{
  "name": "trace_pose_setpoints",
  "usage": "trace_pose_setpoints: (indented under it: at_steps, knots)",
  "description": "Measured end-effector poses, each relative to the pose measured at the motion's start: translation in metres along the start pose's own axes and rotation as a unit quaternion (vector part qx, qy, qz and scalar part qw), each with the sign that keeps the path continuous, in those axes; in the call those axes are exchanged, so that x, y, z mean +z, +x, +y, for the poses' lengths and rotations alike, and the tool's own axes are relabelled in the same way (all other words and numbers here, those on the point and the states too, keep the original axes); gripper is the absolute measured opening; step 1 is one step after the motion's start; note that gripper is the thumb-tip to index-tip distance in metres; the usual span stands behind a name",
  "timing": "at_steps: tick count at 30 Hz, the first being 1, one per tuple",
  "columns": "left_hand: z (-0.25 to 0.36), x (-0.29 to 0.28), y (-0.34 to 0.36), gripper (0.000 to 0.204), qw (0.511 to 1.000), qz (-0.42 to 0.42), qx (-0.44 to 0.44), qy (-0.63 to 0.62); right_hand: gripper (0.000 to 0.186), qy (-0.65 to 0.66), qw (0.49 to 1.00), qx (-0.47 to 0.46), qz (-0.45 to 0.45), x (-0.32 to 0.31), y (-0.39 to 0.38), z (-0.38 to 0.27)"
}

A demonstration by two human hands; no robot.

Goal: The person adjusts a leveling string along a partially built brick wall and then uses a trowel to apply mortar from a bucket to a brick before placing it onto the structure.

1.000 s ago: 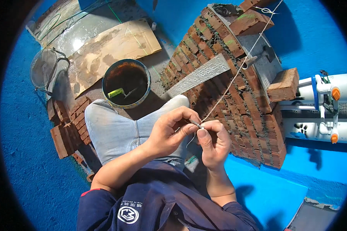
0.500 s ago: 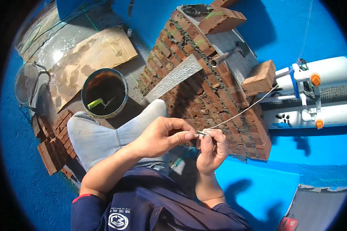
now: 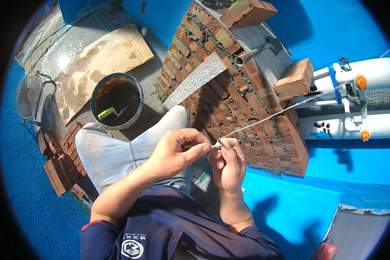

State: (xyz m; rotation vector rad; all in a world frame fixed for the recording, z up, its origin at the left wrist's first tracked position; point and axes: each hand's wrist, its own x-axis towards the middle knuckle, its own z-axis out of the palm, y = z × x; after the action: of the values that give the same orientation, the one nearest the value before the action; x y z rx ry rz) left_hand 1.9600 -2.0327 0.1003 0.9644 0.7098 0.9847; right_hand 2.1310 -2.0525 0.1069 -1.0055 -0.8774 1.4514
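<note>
the left hand has thumb and forefinger pinched together on the near end of a thin white string. the right hand sits just beside it, touching it at the fingertips, with fingers curled and thumb and forefinger closed on a small dark piece at the same string end; what that piece is cannot be told. from the pinch point the string runs taut up and away to the right of both hands, across the face of a brick wall, toward the white pipes with orange caps.

the brick wall stands directly beyond the hands. a loose brick rests on its upper right part, near where the string passes. a hammer lies on the wall top, well beyond the hands. a patterned metal strip leans across the wall's left face.

beyond the left hand, past the bent knee in light jeans, stands a round bucket of dark liquid with a green-handled tool inside. a sheet of cardboard lies farther out. a stack of bricks lies to the left of the knee, with a fan beyond it.
</note>
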Motion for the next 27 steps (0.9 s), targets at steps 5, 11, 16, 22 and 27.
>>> trace_pose_setpoints:
  at_steps: [5,11,16,22,27]
  knots:
    - [-0.005,-0.001,0.0,0.017,1.0,0.02,0.013,-0.002,0.018,0.106,0.982,0.154,0.027,0.005,0.003,-0.007]
    - [-0.011,-0.003,0.001,0.016,0.999,0.016,0.012,-0.037,0.015,0.175,0.963,0.201,0.037,0.009,0.0,-0.008]
    - [-0.01,-0.002,0.001,0.015,0.998,0.03,0.011,-0.049,0.016,0.188,0.957,0.215,0.043,0.011,0.0,-0.008]
    - [-0.005,0.0,-0.001,0.015,0.996,0.028,0.009,-0.079,0.014,0.216,0.96,0.176,0.036,0.005,0.004,0.001]
    - [-0.004,0.002,-0.004,0.016,0.997,0.039,0.014,-0.067,0.008,0.01,0.998,0.006,0.058,0.008,0.009,0.008]
